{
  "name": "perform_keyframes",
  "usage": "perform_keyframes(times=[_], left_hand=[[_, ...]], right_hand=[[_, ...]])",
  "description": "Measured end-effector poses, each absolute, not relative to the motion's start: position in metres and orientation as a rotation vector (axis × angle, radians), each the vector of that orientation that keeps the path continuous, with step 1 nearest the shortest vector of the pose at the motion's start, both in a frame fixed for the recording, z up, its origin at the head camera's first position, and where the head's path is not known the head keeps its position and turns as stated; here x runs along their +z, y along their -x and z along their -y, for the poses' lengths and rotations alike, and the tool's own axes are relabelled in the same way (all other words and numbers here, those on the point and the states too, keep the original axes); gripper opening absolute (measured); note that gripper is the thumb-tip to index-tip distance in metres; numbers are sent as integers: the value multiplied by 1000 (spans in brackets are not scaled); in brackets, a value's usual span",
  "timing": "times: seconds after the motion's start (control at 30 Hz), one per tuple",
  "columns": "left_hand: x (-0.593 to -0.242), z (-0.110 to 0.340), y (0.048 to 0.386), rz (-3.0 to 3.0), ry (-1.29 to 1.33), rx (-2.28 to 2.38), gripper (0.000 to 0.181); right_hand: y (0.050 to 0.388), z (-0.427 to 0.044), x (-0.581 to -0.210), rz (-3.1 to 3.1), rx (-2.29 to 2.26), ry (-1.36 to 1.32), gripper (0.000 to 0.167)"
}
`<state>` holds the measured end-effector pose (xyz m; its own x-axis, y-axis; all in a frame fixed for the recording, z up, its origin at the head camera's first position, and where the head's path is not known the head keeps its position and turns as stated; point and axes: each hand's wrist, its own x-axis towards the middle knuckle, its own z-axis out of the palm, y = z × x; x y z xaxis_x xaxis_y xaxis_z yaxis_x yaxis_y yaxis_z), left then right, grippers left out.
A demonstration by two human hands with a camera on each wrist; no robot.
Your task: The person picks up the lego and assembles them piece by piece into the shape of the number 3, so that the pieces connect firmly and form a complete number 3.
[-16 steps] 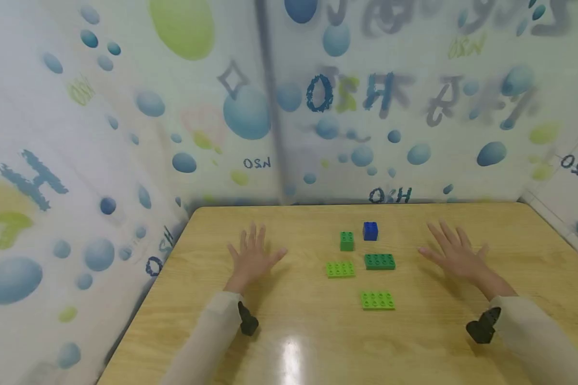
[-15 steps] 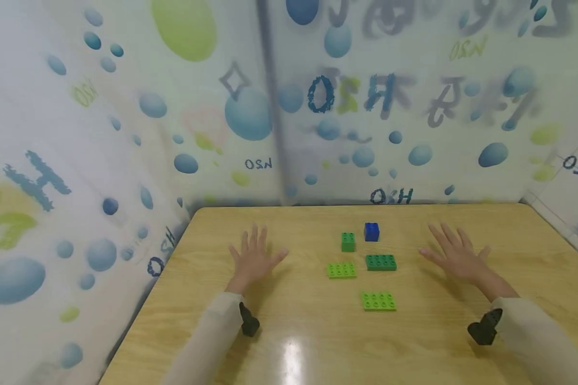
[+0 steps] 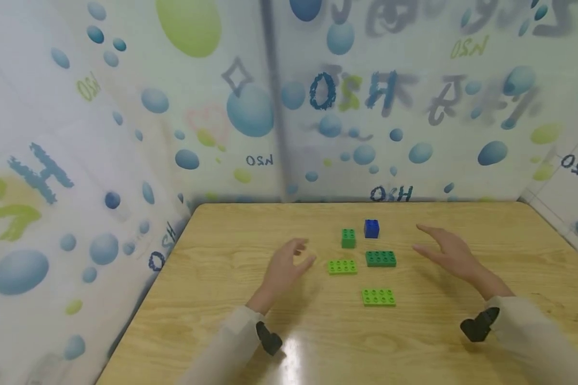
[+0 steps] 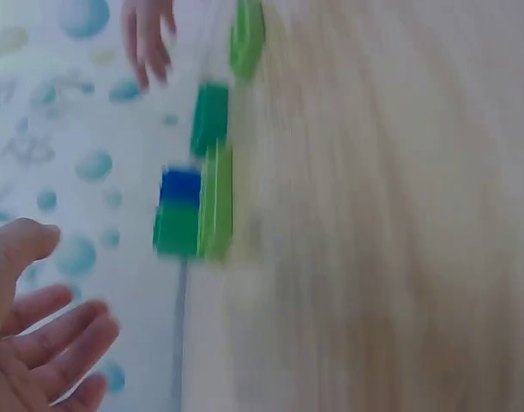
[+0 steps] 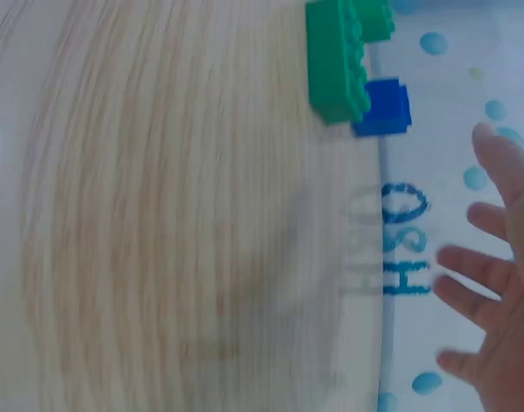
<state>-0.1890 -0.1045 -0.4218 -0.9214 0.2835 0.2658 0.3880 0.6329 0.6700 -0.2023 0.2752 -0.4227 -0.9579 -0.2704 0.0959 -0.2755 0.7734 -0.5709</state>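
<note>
Several toy building bricks lie apart on the wooden table. My left hand (image 3: 284, 270) hovers left of a flat lime green brick (image 3: 342, 267), its fingers bent loosely with nothing in them. Behind that brick stands a small green brick (image 3: 348, 238), and a blue brick (image 3: 371, 229) is just to its right. A longer dark green brick (image 3: 380, 259) lies nearer the right side, and a second lime brick (image 3: 378, 298) is closest to me. Over the table at right, my right hand (image 3: 450, 254) points toward the bricks, fingers extended, holding nothing; the right wrist view shows its fingers (image 5: 476, 266) spread.
The light wooden table (image 3: 197, 321) has its far edge against a wall covering (image 3: 212, 176) printed with bubbles and letters. A dark wrist-worn device (image 3: 268, 338) sits on my left wrist and another dark device (image 3: 479, 324) on my right.
My left hand has moved right toward the bricks, and its spread fingers have bent. My right hand has turned, with its fingers now closer together. The bricks lie as before.
</note>
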Motion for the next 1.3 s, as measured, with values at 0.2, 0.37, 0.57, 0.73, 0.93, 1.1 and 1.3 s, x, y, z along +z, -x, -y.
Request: perform_keyframes(times=[0.2, 0.37, 0.57, 0.73, 0.93, 1.1, 1.3], left_hand=[[-435, 56, 163, 2835, 661, -1642, 26], [-449, 31, 153, 2859, 693, -1749, 30], [-454, 14, 151, 2901, 693, -1661, 34], [-455, 10, 150, 2948, 667, -1554, 36], [-455, 6, 151, 3013, 657, -1422, 34], [-450, 4, 154, 3050, 633, -1370, 33], [-448, 3, 159, 3084, 643, -1340, 33]], right_hand=[[212, -248, -427, 2908, 1115, -544, 49], [222, -226, -428, 2886, 1195, -593, 43], [228, -210, -425, 2879, 1251, -639, 41], [232, -205, -424, 2879, 1250, -658, 38], [241, -201, -424, 2884, 1234, -672, 41], [249, -198, -422, 2890, 1255, -663, 43], [255, -192, -421, 2864, 1302, -657, 40]])
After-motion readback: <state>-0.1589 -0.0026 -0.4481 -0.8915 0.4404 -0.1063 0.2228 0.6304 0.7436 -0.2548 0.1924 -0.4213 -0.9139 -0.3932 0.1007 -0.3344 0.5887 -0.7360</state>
